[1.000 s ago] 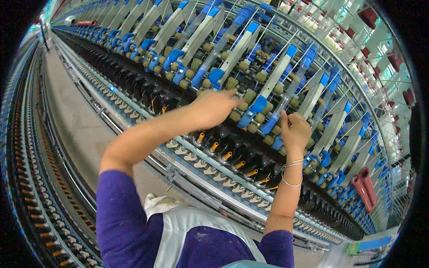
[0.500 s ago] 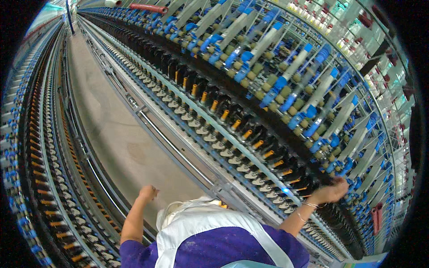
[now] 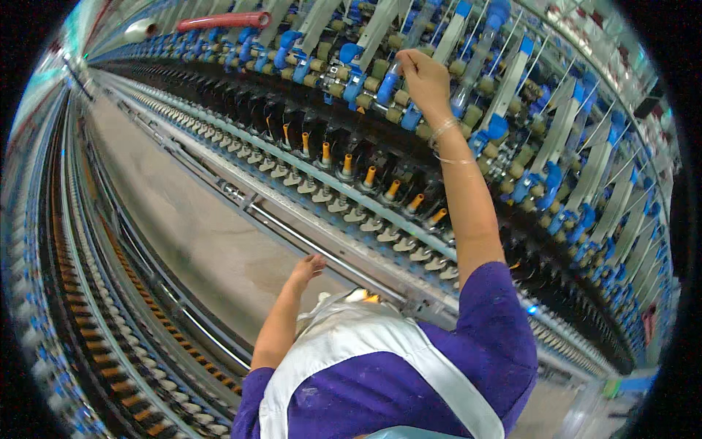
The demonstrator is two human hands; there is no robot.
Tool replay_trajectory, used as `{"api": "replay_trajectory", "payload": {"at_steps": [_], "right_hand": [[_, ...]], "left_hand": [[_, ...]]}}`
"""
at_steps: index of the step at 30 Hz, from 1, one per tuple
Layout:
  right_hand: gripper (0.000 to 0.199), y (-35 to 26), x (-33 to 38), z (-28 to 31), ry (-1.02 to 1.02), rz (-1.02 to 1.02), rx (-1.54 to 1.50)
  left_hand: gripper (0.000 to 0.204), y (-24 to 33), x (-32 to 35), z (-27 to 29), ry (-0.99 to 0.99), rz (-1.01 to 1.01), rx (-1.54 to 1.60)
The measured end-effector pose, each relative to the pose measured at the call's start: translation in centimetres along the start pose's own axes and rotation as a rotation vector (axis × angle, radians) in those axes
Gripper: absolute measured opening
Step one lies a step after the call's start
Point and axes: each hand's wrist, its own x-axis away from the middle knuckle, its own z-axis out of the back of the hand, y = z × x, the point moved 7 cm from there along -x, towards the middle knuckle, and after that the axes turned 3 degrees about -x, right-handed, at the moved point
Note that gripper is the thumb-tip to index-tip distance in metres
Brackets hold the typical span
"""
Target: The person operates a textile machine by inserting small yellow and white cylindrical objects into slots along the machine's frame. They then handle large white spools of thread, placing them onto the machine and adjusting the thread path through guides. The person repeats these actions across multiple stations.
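Note:
My right hand [image 3: 426, 82] is raised to the upper part of a long spinning frame on the right. Its fingers are pinched together beside a blue roller part [image 3: 389, 84]; whatever they hold, if anything, is hidden. Around it stand grey slanted drafting arms [image 3: 449, 36] with blue ends. Below runs a row of upright orange tubes [image 3: 371, 175] on spindles. My left hand [image 3: 310, 268] hovers low in front of my apron [image 3: 365, 329], over the aisle side of the machine, fingers loosely stretched and holding nothing visible.
A second row of machinery [image 3: 110, 351] lines the left side, across a narrow floor aisle [image 3: 197, 219]. A metal rail [image 3: 314, 241] runs low along the right frame. A red tube [image 3: 223, 21] and a white one [image 3: 140, 29] lie up top. Orange and white ends [image 3: 363, 295] poke from my apron.
My right hand has gone from low on the right up and left to the rollers. My left hand has shifted right and a little upward. The view has turned along the frame.

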Motion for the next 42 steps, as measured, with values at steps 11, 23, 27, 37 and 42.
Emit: {"api": "replay_trajectory", "payload": {"at_steps": [11,23,27,37,42], "right_hand": [[0.026,2.7,1.3,-1.6,0.128,-0.144,0.007],[0.035,2.2,0.9,-1.8,0.107,-0.099,0.157],[0.026,1.0,0.7,-0.7,0.079,-0.056,-0.087],[0.014,-1.8,22.0,-0.1,-0.090,-0.605,0.108],[0.058,0.3,20.3,-2.3,-0.168,-0.586,-0.320]], "left_hand": [[0.019,2.1,-22.5,-6.8,-0.375,-0.126,-0.286],[0.034,8.3,-12.6,-8.6,-0.632,0.286,-0.444],[0.046,17.4,-1.7,-11.0,-0.581,-0.376,-0.720],[0.024,33.5,1.2,-22.1,-0.176,-0.974,-0.658],[0.023,43.4,11.3,-24.3,-0.943,-0.760,0.069]]}}
